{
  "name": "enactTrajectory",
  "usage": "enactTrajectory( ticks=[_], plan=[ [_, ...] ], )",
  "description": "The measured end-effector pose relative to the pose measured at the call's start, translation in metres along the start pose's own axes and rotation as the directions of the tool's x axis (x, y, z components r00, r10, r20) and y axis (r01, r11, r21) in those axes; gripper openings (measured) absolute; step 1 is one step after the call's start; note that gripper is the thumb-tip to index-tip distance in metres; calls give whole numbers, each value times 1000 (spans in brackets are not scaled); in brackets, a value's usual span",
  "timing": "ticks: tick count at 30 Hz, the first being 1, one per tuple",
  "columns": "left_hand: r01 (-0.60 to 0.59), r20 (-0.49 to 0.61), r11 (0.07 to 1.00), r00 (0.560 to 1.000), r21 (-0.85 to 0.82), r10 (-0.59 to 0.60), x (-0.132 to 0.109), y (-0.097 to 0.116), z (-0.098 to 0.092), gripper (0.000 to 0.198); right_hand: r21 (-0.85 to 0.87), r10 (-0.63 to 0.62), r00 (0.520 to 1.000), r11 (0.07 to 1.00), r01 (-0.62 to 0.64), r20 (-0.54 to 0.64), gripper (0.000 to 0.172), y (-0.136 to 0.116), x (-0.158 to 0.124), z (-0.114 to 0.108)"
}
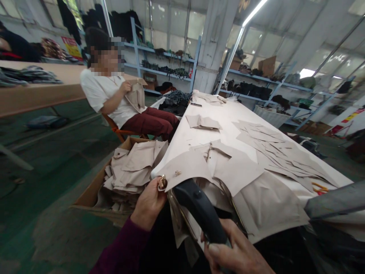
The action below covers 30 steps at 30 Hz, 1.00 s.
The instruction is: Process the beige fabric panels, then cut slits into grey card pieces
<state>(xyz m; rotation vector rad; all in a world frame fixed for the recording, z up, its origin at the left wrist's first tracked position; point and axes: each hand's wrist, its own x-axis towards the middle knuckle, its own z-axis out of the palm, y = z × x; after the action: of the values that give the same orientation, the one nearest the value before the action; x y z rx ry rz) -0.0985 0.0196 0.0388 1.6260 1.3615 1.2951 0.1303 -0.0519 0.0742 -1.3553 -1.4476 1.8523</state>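
Note:
My left hand is closed in a pinch on a gold metal fitting at the edge of a beige fabric piece that hangs over the near corner of the long table. My right hand is wrapped round the handle of a dark grey hand tool, whose head points up toward the fabric edge. More beige garment pieces lie stacked under and beside that fabric.
A cardboard box full of beige pieces stands on the green floor left of the table. A seated person in a white top handles a beige piece. Cut pattern pieces cover the table. Shelving lines the back.

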Motion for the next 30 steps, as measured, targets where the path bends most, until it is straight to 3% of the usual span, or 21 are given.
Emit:
enactTrajectory(
  ticks=[4, 8, 13, 22, 26, 30],
  plan=[
    [11, -101, 1000, 995, 3, -11, 0, -11, 3, 33, 106, -109, 987, 990, 96, 121, 37, -7, 22, 2],
    [49, -341, 999, 939, 4, -45, -2, -19, 9, 45, 141, -137, 970, 984, 110, 201, 29, -16, 39, 5],
    [8, -213, 993, 977, 121, 18, -1, -25, 1, 39, 117, -125, 982, 987, 109, 141, 28, -26, 41, 4],
    [19, -362, 994, 932, 107, 21, 22, -22, -1, 31, 147, -117, 989, 984, 104, 87, 34, -26, 43, -2],
    [47, -383, 998, 923, 34, -31, 29, -16, 3, 31, 248, -191, 968, 957, 147, 164, 38, -29, 56, -3],
    [103, -432, 994, 895, -46, -113, 35, -12, 8, 33, 311, -234, 964, 932, 186, 123, 36, -31, 66, -6]
  ],
)
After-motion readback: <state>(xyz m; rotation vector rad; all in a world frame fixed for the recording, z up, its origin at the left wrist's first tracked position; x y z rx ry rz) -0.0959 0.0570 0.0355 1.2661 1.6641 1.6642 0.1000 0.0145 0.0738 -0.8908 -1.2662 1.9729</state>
